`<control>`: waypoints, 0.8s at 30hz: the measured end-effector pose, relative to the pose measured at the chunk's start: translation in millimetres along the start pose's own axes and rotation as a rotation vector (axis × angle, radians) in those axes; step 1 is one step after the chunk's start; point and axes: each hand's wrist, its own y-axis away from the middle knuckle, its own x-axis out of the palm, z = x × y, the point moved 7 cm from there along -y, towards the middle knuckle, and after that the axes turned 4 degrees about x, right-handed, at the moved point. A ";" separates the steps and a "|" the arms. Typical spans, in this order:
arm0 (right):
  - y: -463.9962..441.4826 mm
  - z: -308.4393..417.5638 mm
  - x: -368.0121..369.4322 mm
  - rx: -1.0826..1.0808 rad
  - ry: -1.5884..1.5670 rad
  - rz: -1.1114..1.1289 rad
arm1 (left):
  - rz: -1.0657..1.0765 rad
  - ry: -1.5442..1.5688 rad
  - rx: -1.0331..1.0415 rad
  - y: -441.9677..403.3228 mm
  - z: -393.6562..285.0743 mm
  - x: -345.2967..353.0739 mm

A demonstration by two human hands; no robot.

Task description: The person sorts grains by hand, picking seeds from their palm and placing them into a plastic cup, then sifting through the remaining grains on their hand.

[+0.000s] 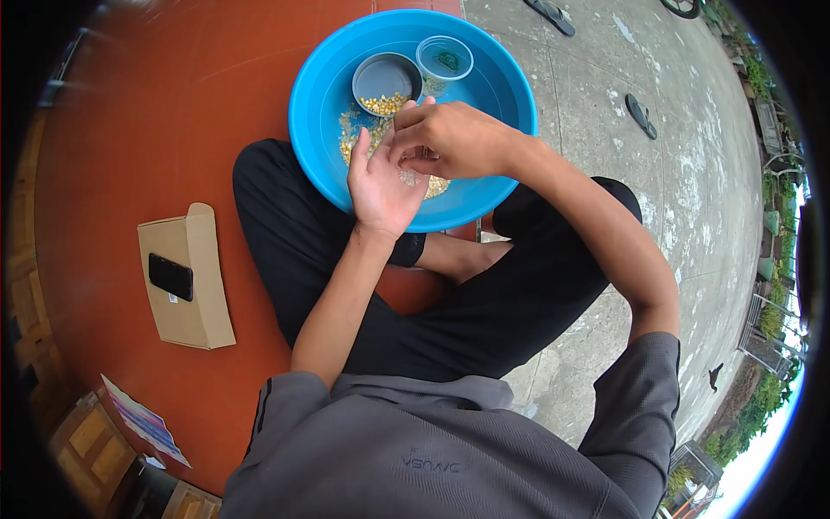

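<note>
A blue basin (307, 147) rests at my crossed legs. My left hand (386, 189) is over its near side, palm up and fingers stretched out, with small pale grains (407, 176) on the palm. Right above that palm, my right hand (450, 138) has its fingers bent together in a pinch; what lies between the fingertips is hidden. Inside the basin stand a grey round pan (386, 76) with yellow corn kernels (383, 105) and a clear plastic tub (444, 59) with a green mark. Loose yellow and pale kernels (347, 138) lie on the basin floor, partly behind my hands.
To the left, a black phone (171, 277) lies on a cardboard box (186, 322) on the red floor (112, 190). A printed sheet (145, 421) is nearer the lower left. Sandals (641, 116) lie on the concrete (596, 86) at the right, with plants beyond.
</note>
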 end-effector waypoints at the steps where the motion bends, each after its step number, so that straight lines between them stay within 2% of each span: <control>1: 0.1 1.2 -1.0 0.000 0.007 0.002 | 0.002 -0.009 -0.002 0.6 -0.3 1.3; 5: 1.4 2.1 3.5 -0.038 0.078 -0.001 | 0.044 0.072 -0.010 -0.3 1.1 3.9; 17: 0.1 9.0 6.6 -0.062 0.170 0.021 | 0.082 0.053 -0.007 1.4 0.1 9.9; 23: -0.1 3.7 2.7 -0.046 0.056 -0.015 | 0.024 0.026 -0.014 0.7 0.9 0.1; 24: -1.0 1.1 0.0 -0.012 0.026 -0.024 | -0.056 0.025 -0.020 1.0 1.3 -5.2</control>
